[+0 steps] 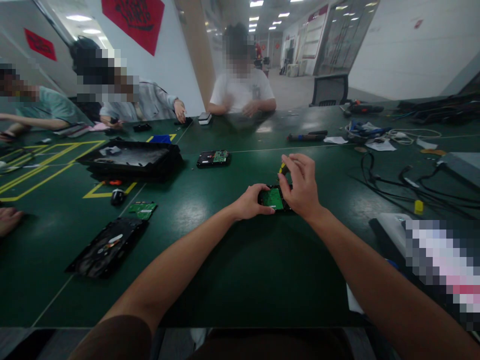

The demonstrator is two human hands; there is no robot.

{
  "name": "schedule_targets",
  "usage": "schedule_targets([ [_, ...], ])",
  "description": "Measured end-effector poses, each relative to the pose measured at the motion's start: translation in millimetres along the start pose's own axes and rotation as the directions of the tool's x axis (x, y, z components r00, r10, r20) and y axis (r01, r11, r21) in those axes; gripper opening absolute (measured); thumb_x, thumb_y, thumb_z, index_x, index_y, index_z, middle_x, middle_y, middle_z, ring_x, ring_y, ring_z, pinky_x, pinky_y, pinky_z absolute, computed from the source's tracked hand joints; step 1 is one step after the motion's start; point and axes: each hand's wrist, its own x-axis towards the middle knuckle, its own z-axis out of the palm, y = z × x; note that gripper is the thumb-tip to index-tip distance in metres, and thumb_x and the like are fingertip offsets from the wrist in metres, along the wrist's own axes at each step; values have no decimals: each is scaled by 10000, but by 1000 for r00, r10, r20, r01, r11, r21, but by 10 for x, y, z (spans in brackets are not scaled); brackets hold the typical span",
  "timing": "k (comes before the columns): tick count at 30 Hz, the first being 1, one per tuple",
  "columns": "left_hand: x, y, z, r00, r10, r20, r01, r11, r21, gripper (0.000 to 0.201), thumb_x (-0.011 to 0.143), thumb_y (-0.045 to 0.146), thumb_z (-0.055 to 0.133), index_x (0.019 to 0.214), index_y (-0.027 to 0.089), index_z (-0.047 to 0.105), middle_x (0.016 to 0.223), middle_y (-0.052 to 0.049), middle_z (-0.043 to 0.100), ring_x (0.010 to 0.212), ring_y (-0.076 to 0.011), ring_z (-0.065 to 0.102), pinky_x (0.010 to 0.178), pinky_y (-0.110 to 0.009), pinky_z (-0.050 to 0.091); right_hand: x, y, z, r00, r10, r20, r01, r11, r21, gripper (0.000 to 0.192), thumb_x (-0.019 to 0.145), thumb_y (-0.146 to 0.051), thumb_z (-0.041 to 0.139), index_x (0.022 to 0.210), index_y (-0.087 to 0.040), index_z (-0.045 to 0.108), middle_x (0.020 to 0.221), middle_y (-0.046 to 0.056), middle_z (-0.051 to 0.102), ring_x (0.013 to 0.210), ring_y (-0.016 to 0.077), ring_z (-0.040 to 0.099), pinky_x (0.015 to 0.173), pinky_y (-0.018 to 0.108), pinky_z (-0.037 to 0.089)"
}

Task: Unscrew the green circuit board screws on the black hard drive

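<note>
A hard drive (pixel 272 199) with a green circuit board facing up lies on the dark green table in front of me. My left hand (pixel 252 201) grips its left end, thumb on the far edge and fingers along the near edge. Above its right part, my right hand (pixel 302 185) is closed on a screwdriver (pixel 283 169) with a yellow and black handle, held upright. My fingers hide the screwdriver's tip and the drive's right end. Farther off, a second hard drive (pixel 213 158) rests board side up.
At the left are a bare drive casing (pixel 108 247), a loose green circuit board (pixel 142 210) and a black tray (pixel 131 155). Black cables (pixel 390 182) and a yellow piece (pixel 419 206) lie at the right. Other people sit across the table; a person's hand (pixel 9 220) shows at the left edge.
</note>
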Motion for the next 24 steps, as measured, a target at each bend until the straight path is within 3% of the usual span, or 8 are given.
schedule_targets([
  [7,12,-23,12,1000,22,-6,-22,1000,18,855,675,473,899,1402,187,554,1364,-140,594,1241,-342,560,1105,-537,441,25,-29,-33,997,-69,26,70,997,-30,637,964,-169,594,1567,-275,418,1430,138,557,1346,327,557,1119,552,523],
  [13,6,-11,6,1000,6,-1,-6,1000,10,873,668,480,899,1411,184,551,1359,-148,589,1225,-339,565,1078,-529,459,26,-55,-21,996,-83,41,83,996,-10,568,961,-109,550,1510,-231,472,1448,162,519,1373,318,532,1123,524,524],
  [19,2,8,9,1000,21,-9,-21,1000,8,875,661,459,903,1409,169,553,1331,-150,600,1201,-334,572,1071,-527,460,9,-27,-25,996,-83,24,84,995,-46,592,941,-157,637,1503,-237,468,1411,166,513,1266,312,578,981,480,617],
  [24,-8,20,11,1000,0,-15,0,1000,-16,868,655,439,912,1408,197,555,1330,-133,599,1198,-322,569,1064,-521,467,2,-66,-7,994,-103,47,106,993,-48,675,956,-133,560,1596,-262,385,1435,158,477,1320,327,553,1051,515,589],
])
